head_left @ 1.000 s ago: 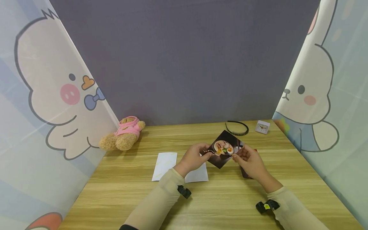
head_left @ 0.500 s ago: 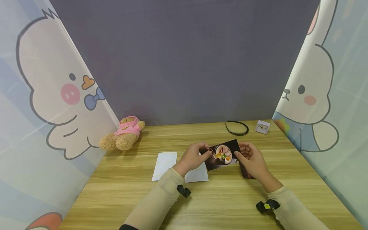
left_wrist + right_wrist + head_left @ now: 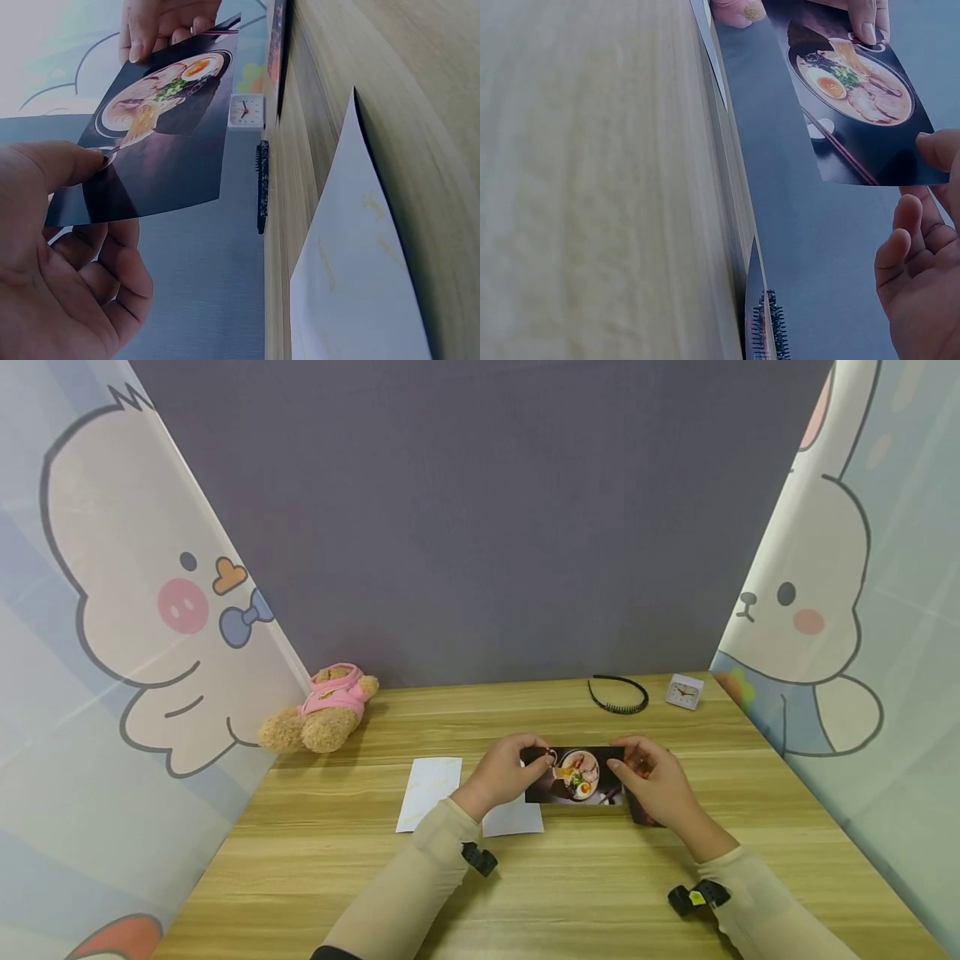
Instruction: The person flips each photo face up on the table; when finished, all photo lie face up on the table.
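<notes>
A dark photo card printed with a bowl of ramen is held level above the table between both hands. The left hand pinches its left end, thumb on the printed face and fingers curled beneath, as the left wrist view shows. At the opposite end, the right hand pinches the card the same way in the right wrist view. Beneath the right hand lies another dark picture card, partly hidden by it. A white card lies on the table below the left hand, partly covered by it.
Another white card lies left of the hands. A teddy bear in a pink hoodie rests at the back left of the wooden table. Toward the back right are a black toothed headband and a small white clock.
The ramen card has turned clockwise, from a tilted diamond stance to level, its long edges now running left to right. The right hand shifted its hold on it; the left hand stayed nearly in place.
</notes>
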